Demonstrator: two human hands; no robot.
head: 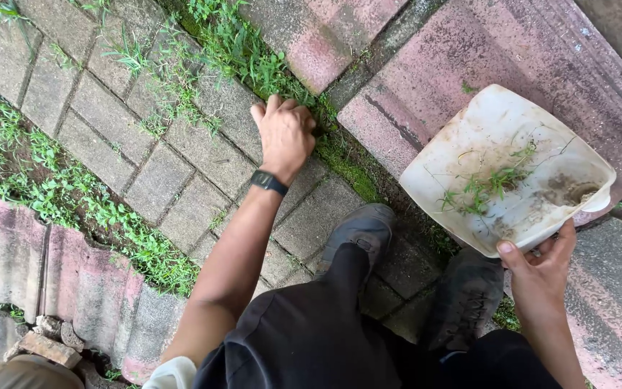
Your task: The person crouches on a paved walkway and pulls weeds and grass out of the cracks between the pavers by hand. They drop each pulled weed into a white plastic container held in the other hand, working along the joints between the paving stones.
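Note:
My left hand (284, 133) reaches down to the paving and its fingers are closed on a tuft of green weeds (304, 101) growing in the joint between grey pavers and a pink kerb slab. A black watch sits on that wrist. My right hand (539, 266) grips the near edge of a cut-open white plastic container (505, 169), held above the ground. Inside it lie a few pulled weeds with roots (487, 186) and some soil.
Grey brick pavers (145, 144) with weeds in the joints fill the left. Pink concrete slabs (484, 57) lie at the upper right, and a pink ribbed kerb (59, 274) with grass along it at the lower left. My grey shoes (361, 230) stand on the pavers.

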